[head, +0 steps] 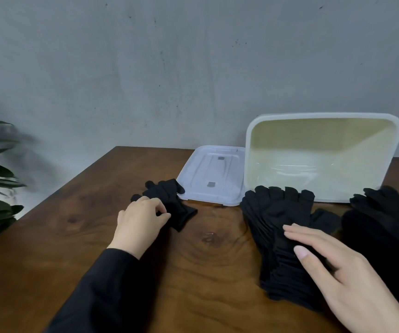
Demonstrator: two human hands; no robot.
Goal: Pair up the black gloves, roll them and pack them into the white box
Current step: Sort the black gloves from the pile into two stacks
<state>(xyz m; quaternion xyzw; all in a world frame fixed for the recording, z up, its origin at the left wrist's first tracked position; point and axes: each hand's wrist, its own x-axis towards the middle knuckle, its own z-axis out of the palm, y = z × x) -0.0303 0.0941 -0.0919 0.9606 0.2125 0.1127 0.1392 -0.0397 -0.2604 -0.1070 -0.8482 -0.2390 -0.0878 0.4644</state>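
Brown wooden table (205, 255) bearing an open white plastic box (323, 155) at the back right, a stack of black knitted gloves (277, 227) before it under the flat, straight-fingered right hand (337, 267), and a small glove bundle (172, 200) pinched by the curled left hand (140, 222).

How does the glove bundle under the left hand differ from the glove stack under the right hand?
The glove bundle is small and bunched, pinched by the left hand; the glove stack is large, with many gloves lying flat and fanned under the right hand's straight fingers. The bundle touches the clear lid; the stack lies before the white box. Both are black.
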